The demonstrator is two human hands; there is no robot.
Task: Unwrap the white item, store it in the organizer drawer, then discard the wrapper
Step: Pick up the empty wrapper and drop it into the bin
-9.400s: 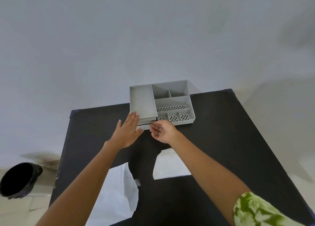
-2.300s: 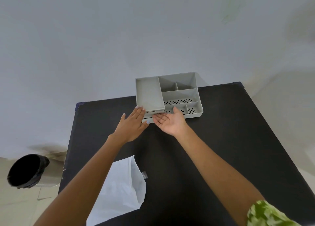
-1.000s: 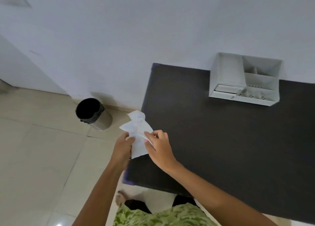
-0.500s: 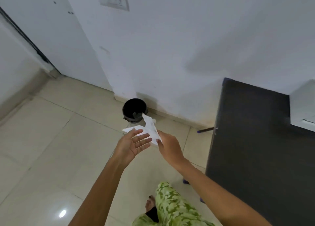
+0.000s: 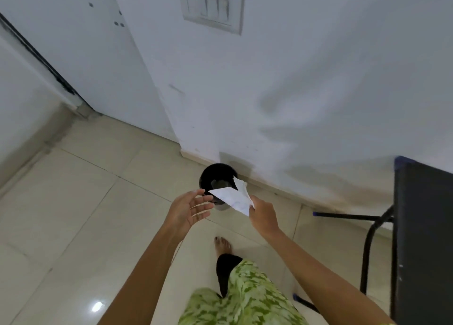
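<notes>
The white paper wrapper (image 5: 233, 197) is folded and crumpled, pinched at its lower right corner by my right hand (image 5: 262, 215). It hangs in front of and just above the black bin (image 5: 213, 181) on the floor by the wall. My left hand (image 5: 187, 210) is to the left of the wrapper, palm up, fingers spread, with the fingertips near the wrapper's left tip. I cannot tell whether they touch it. The organizer drawer and the white item are out of view.
The black table (image 5: 424, 239) with dark metal legs (image 5: 367, 251) stands at the right edge. A white wall with a switch plate (image 5: 212, 6) is ahead, a door frame at the left. A foot and green patterned trouser leg (image 5: 242, 297) are below on beige floor tiles.
I have turned from the table and come closer to the bin. The wrapper, held in both hands a second ago, is now gripped by the right hand alone; the left has opened.
</notes>
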